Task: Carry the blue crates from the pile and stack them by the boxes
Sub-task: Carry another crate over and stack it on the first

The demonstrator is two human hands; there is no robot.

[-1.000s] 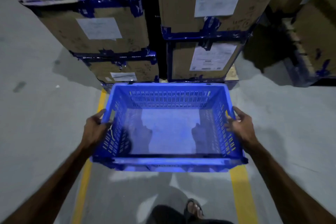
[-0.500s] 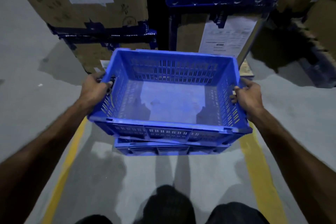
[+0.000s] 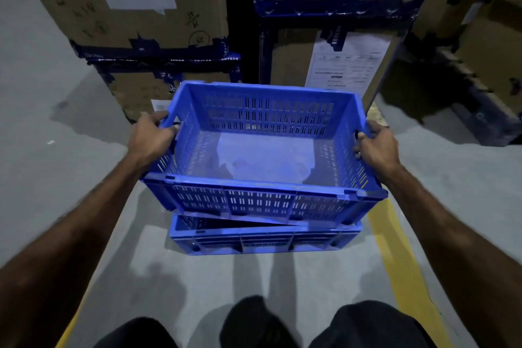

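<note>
The blue crate (image 3: 262, 150) hangs tilted just above the floor crate (image 3: 265, 237) by the boxes (image 3: 333, 59). My left hand (image 3: 152, 138) and right hand (image 3: 377, 150) grip its end rims; I should level it, align corners, then lower.

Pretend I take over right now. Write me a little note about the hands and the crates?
Left hand grips the left rim of the top blue crate; right hand grips its right rim.
That crate is empty and sits tilted over the bottom blue crate, which is on the floor in front of the cardboard boxes.
Done: crate carried over.
Left: settle it level onto the bottom crate, let go, fetch any more.
</note>
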